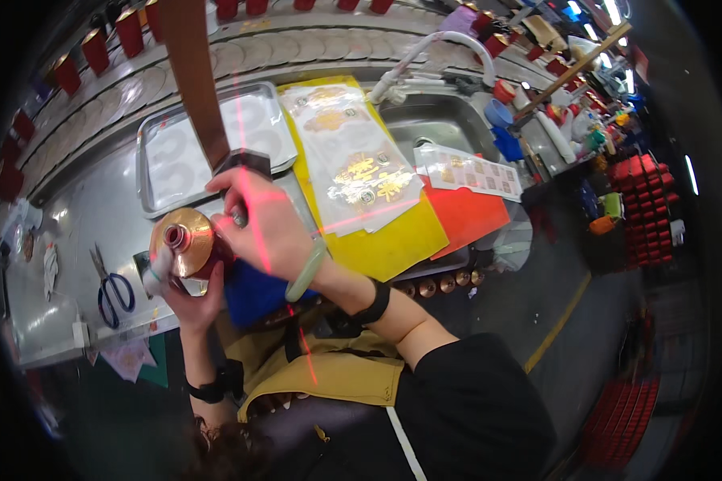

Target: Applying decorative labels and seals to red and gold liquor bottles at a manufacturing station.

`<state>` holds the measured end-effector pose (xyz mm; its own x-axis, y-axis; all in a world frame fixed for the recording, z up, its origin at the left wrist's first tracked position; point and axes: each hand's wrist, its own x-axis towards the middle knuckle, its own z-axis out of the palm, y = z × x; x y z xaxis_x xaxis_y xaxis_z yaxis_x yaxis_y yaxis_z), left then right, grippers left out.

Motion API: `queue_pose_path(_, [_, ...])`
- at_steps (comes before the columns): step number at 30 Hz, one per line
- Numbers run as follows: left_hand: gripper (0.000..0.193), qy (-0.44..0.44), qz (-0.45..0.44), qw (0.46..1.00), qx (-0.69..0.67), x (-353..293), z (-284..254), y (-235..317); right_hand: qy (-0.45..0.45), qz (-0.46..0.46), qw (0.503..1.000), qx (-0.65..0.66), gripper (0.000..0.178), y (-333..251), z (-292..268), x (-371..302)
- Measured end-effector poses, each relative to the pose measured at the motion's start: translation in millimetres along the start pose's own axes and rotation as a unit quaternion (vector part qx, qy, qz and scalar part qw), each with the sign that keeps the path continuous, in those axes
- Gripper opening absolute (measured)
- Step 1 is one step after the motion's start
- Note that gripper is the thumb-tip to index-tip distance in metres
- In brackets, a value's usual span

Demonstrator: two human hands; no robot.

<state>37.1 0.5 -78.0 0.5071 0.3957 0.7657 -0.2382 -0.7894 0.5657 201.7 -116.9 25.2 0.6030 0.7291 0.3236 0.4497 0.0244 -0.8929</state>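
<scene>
A bottle with a gold shoulder [194,255] and a dark red body is in my left hand [191,298], its open neck tilted up toward me. The fingers of this hand wrap round the bottle's side, and white coverings show on some fingertips. My right hand [266,220] is beside the bottle's right side, its fingers curled in a pinch. A small silvery thing shows between them, too small to name. A blue cloth or pad [253,293] lies under the bottle, partly hidden by my right hand.
Steel tray [154,200] behind the bottle, with a brown upright post [191,80] before it. Printed transfer sheets [361,172] lie on a yellow sheet [409,244]. Scissors [112,289] rest at left; a sink [449,112] with a white tap [457,36] is right. Red bottles [128,32] line the conveyor.
</scene>
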Motion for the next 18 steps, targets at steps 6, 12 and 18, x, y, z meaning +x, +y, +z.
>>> queue_pose_path(6, [0.111,0.071,-0.144,0.984,0.08,7.6,9.1,20.0,-0.056,-0.009,0.998,0.04,0.061,-3.2,-3.9,-13.2])
queue_pose_path(12, [0.089,0.122,-0.088,0.988,0.032,5.3,21.9,24.1,-0.119,0.07,0.989,0.06,0.094,-13.4,19.2,-27.1])
queue_pose_path(18, [0.078,0.111,-0.123,0.986,0.024,15.7,20.2,39.3,-0.07,0.026,0.996,0.054,0.083,-4.1,33.9,-17.3])
